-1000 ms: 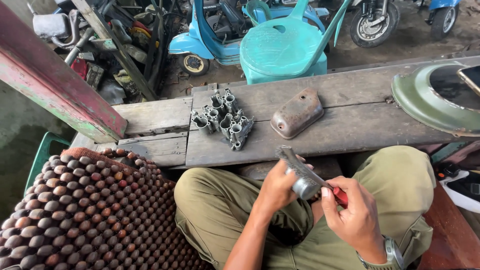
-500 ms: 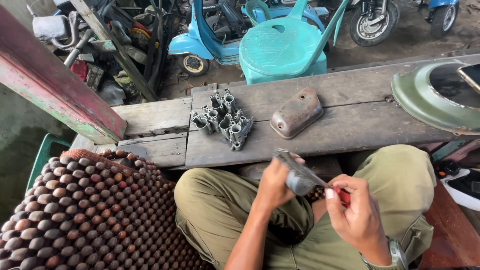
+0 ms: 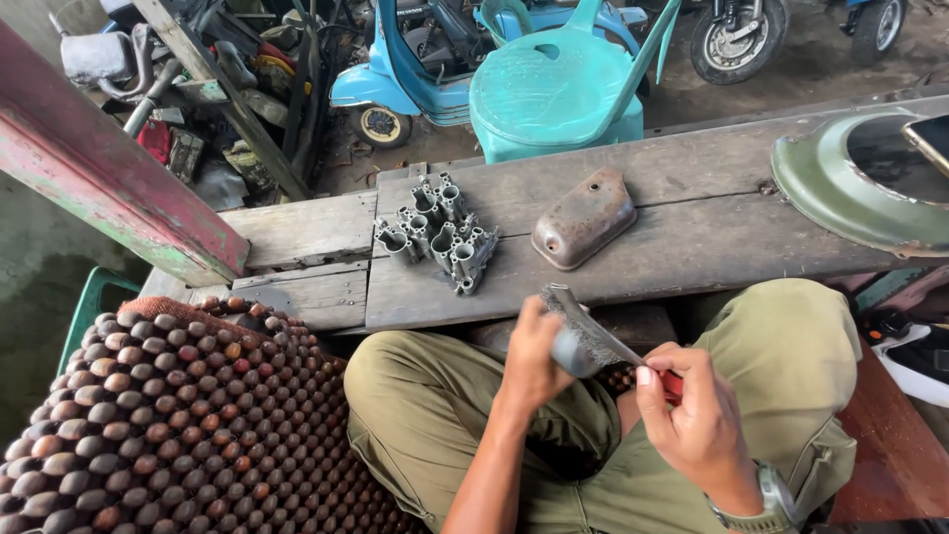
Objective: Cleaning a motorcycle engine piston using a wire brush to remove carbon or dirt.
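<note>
At the lower left, a beaded mat (image 3: 148,425) of brown wooden balls is seen, and above it a red beam (image 3: 109,168) crosses the corner. A plank bench (image 3: 692,213) runs across the middle. Near its left end a cluster of grey cast parts (image 3: 437,232) is laid, and just to the right, apart from them, a rusty cover (image 3: 583,218) is placed face down. At the right end of the bench a green curved panel (image 3: 850,193) is rested. Behind the bench a teal chair (image 3: 554,89) and a blue scooter (image 3: 395,79) are seen.

Below the front edge of the bench, over the lap, a small grey part (image 3: 573,351) is held by the left hand (image 3: 534,356), the fingers being closed around it. A wire brush (image 3: 583,321) is laid on the part; its red handle is gripped in the closed right hand (image 3: 692,415), which covers most of it. A watch (image 3: 766,499) is worn on the right wrist.
</note>
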